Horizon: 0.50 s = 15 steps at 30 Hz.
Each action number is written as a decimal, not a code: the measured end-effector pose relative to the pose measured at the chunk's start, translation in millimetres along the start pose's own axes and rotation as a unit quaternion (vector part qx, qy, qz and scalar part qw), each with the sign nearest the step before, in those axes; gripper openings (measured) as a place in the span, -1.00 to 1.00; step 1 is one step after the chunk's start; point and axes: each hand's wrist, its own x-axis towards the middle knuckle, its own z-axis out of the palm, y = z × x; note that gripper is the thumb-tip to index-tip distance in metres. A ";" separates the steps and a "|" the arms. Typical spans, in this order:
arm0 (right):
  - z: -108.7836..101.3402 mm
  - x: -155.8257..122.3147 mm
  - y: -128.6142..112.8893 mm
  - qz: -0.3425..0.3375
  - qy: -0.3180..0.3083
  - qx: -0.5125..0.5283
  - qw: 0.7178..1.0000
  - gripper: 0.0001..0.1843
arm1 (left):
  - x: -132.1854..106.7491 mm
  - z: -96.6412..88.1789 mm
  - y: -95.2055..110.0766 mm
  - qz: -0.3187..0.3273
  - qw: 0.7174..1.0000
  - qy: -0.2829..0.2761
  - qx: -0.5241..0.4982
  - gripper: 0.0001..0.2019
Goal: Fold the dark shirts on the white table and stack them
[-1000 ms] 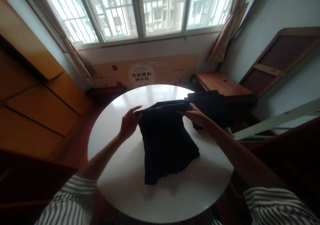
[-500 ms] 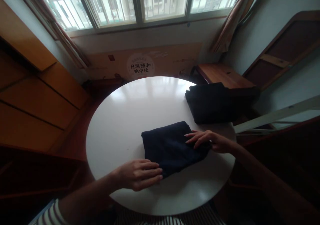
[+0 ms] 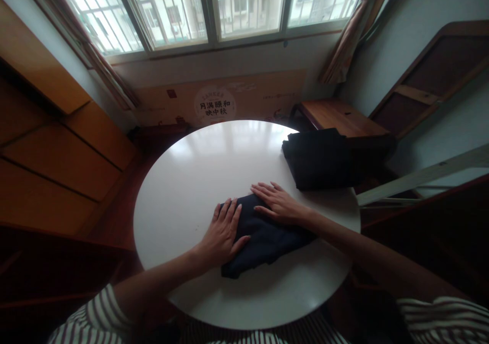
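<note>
A dark navy folded cloth (image 3: 263,242), perhaps a garment, lies flat on the white round table (image 3: 171,181). My left hand (image 3: 223,234) rests palm down along its left side, fingers stretched toward the far left corner and thumb out over the fabric. Across the far edge of the cloth lies my right hand (image 3: 277,204), also flat, with its fingers spread and pointing left. Neither hand grips the fabric. The part of the cloth under both palms is hidden. Farther back on the right, a stack of black folded cloth (image 3: 319,158) sits at the table's edge, apart from both hands.
A wooden bench or low table (image 3: 344,117) stands behind the black stack. Orange-brown cabinets (image 3: 87,145) line the left side. Beyond the table are a printed banner (image 3: 164,91) and a barred window (image 3: 248,5). A pale bar (image 3: 424,176) slants at the right.
Both hands have moved farther away over the navy cloth and flattened onto it. My left hand went from the near left corner to the left side; my right hand shifted left to the far edge.
</note>
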 end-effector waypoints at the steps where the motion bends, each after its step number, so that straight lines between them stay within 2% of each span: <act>1: -1.0 -3.6 8.3 0.014 0.004 -0.004 1.000 -0.31 | -5.0 -1.0 -2.6 -0.015 1.000 -0.003 -0.005 -0.29; 3: -10.4 -8.8 22.5 0.016 0.009 0.006 1.000 -0.33 | -8.2 -7.6 -12.2 -0.055 0.998 -0.005 -0.037 -0.32; 6: -35.3 -6.9 32.3 -0.014 -0.015 0.051 0.998 -0.43 | 3.5 -19.9 -36.6 -0.130 0.983 -0.008 -0.131 -0.38; 9: -64.8 4.1 29.8 0.004 -0.111 0.105 0.988 -0.54 | 23.8 -27.7 -62.4 -0.162 0.948 -0.093 -0.258 -0.42; 11: -85.9 11.1 24.4 0.018 -0.173 0.126 0.977 -0.57 | 36.7 -33.8 -74.4 -0.150 0.920 -0.157 -0.326 -0.50; 12: -96.7 13.5 21.1 0.018 -0.184 0.131 0.974 -0.57 | 42.6 -39.0 -78.5 -0.137 0.912 -0.166 -0.349 -0.55; 13: -107.7 15.0 17.4 0.014 -0.177 0.131 0.975 -0.56 | 48.5 -46.5 -81.6 -0.122 0.910 -0.155 -0.363 -0.59; 15: -128.3 16.0 9.6 0.001 -0.105 0.113 0.988 -0.54 | 59.9 -68.3 -86.0 -0.095 0.927 -0.081 -0.353 -0.62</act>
